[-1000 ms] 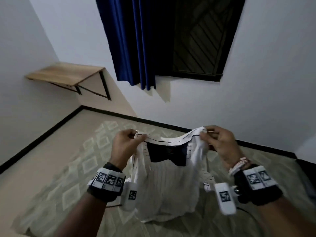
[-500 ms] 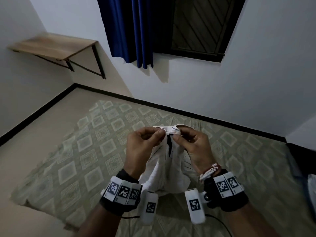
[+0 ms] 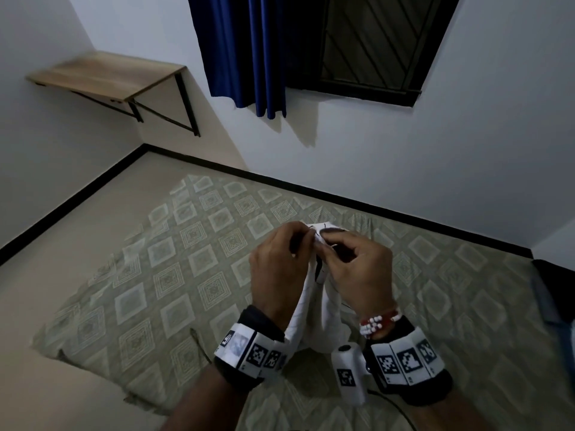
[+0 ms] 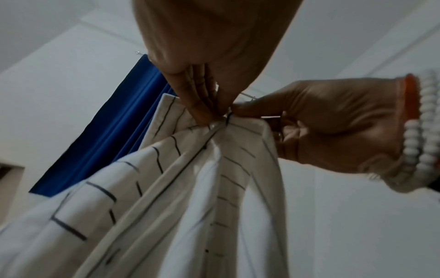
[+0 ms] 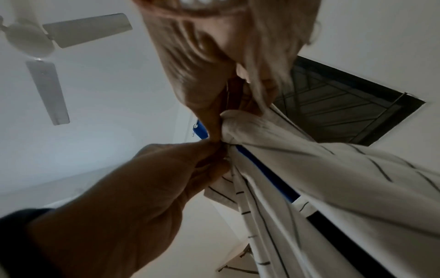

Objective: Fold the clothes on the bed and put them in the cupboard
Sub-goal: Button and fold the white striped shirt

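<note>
A white garment with thin black stripes [image 3: 314,312] hangs in the air between my two hands, above the patterned bed [image 3: 174,275]. My left hand [image 3: 280,262] pinches one upper edge of it and my right hand [image 3: 357,269] pinches the other, the two held together at the top. In the left wrist view the striped cloth [image 4: 181,188] drops from the pinching fingers [image 4: 202,105]. In the right wrist view the cloth [image 5: 321,178] falls to the right from my right hand [image 5: 214,94]; my left hand [image 5: 142,188] meets it from below. No cupboard is in view.
A wooden wall shelf [image 3: 105,76] on black brackets hangs at the back left. A blue curtain [image 3: 242,51] and a dark barred window [image 3: 373,45] are on the far wall. Dark clothing [image 3: 553,293] lies at the bed's right edge. A ceiling fan [image 5: 45,47] is overhead.
My hands were apart, stretching the garment's top edge wide. They have come together, folding the garment in half lengthwise, and now hold both ends pinched at one point.
</note>
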